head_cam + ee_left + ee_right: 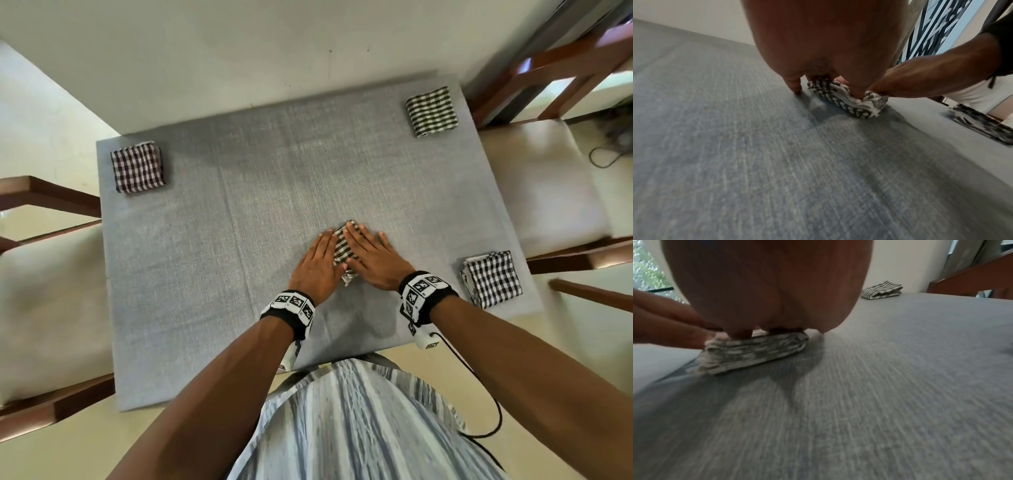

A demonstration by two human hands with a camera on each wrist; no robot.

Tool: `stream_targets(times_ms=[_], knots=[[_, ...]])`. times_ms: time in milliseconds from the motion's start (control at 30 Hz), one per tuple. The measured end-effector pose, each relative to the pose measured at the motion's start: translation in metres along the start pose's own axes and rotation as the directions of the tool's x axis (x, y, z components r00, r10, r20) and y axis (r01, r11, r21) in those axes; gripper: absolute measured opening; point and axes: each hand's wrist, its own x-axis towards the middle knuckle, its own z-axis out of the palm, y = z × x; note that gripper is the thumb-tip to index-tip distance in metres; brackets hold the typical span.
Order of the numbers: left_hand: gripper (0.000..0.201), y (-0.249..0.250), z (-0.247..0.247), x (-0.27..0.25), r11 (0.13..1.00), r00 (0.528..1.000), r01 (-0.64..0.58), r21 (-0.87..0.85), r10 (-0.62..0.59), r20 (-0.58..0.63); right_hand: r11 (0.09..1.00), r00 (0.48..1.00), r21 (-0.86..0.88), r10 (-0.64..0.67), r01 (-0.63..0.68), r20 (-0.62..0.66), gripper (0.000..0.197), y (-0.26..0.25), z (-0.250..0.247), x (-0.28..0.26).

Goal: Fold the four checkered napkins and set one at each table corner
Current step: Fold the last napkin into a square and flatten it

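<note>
A folded dark checkered napkin (343,247) lies on the grey table (222,212), right of the middle. My left hand (318,260) and right hand (368,255) lie flat on it side by side, fingers straight, pressing it down. The left wrist view shows the napkin's layered edge (849,104) under my fingers, and the right wrist view shows the napkin's side (754,352). Three other folded napkins sit at corners: one far left (138,168), one far right (431,111), one near right (491,282).
Wooden chairs with cream seats stand on the left (44,308) and right (548,181) of the table. A black cable (493,404) runs from my right wrist past the table's near edge. A white wall lies beyond the far edge.
</note>
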Motion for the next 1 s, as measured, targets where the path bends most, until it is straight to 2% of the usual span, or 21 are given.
stream_targets(times_ms=[67,133,200,367,467,600,700,767,900,1000], knots=[[0.071,-0.002,-0.004,-0.002,0.998,1.0,0.021,-0.059,-0.021,0.0,0.998,0.993,0.067,0.023,-0.015,-0.114,0.066,0.001,0.004,-0.008],[0.073,-0.007,-0.005,-0.008,0.996,0.999,0.053,-0.071,-0.053,0.005,0.989,0.963,0.141,0.089,-0.054,-0.255,0.066,-0.006,0.016,-0.018],[0.074,-0.012,-0.002,-0.017,0.994,0.996,0.082,-0.072,-0.084,-0.024,0.977,0.938,0.196,0.145,-0.086,-0.314,0.066,-0.018,0.029,-0.027],[0.074,-0.028,0.012,-0.051,0.979,0.978,0.175,-0.103,-0.185,-0.096,0.989,0.968,0.135,0.097,-0.067,-0.23,0.068,-0.057,0.062,-0.038],[0.075,-0.043,0.016,-0.072,0.969,0.965,0.215,-0.119,-0.229,-0.125,0.986,0.978,0.16,0.086,-0.055,-0.189,0.071,-0.073,0.07,-0.034],[0.076,-0.064,0.012,-0.1,0.946,0.936,0.285,-0.154,-0.31,-0.167,0.992,0.994,0.116,-0.043,0.054,-0.1,0.072,-0.092,0.071,-0.016],[0.078,-0.081,0.007,-0.122,0.903,0.887,0.379,-0.203,-0.417,-0.199,0.984,0.985,0.028,-0.173,0.174,-0.025,0.074,-0.112,0.067,0.004],[0.079,-0.091,0.006,-0.141,0.849,0.832,0.467,-0.247,-0.517,-0.203,0.963,0.964,-0.04,-0.265,0.266,0.035,0.074,-0.13,0.068,0.018],[0.078,-0.108,0.009,-0.179,0.72,0.689,0.603,-0.343,-0.687,-0.232,0.908,0.905,-0.088,-0.393,0.41,0.165,0.074,-0.176,0.071,0.047],[0.078,-0.122,0.012,-0.207,0.634,0.584,0.641,-0.432,-0.768,-0.262,0.852,0.846,-0.126,-0.467,0.508,0.257,0.075,-0.214,0.078,0.06]])
